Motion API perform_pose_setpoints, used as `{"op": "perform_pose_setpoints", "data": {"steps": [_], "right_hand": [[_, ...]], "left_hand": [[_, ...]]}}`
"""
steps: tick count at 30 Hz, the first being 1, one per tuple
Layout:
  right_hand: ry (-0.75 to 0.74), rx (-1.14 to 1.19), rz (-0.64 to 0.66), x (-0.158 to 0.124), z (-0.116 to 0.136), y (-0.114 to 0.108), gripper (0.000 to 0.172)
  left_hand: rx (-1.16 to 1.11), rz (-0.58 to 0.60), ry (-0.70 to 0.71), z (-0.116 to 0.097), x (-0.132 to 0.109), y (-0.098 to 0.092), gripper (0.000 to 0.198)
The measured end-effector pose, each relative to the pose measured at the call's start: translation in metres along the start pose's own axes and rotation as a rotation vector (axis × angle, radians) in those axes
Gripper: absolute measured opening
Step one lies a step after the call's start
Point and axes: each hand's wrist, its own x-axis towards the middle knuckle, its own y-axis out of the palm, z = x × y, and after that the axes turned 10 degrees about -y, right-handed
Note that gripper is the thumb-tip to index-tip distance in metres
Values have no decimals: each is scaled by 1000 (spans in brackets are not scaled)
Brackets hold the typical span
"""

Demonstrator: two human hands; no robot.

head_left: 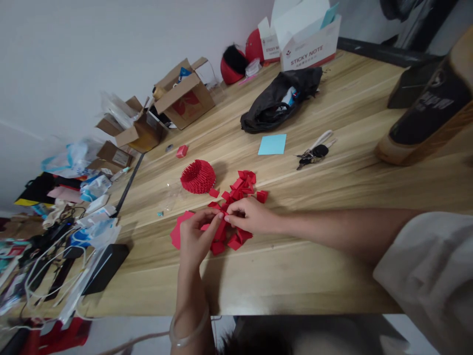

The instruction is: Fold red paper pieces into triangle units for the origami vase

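Left hand (196,237) and right hand (254,216) pinched narrow, tips meeting on a small red piece (223,213) over the pile (242,184), toward the table's (295,281) front edge. Piece's long axis: can't tell. Bowl (198,178) beyond, toward back edge; left hand nearer it.

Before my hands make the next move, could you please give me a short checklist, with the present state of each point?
1. Left hand at the red paper: ok, fingertips pinching it.
2. Right hand at the same paper: ok, fingertips meeting the left's.
3. Fold finished: cannot tell, fingers cover it.
4. Loose red pieces near: ok, lying around both hands.
5. Space around red bowl: not ok, one piece lies beside it.
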Motion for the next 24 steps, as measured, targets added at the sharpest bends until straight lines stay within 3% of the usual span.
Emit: {"op": "perform_pose_setpoints", "data": {"steps": [24], "right_hand": [[9,6,-4,0,0,0,22]], "left_hand": [[23,2,11,0,1,0,21]]}}
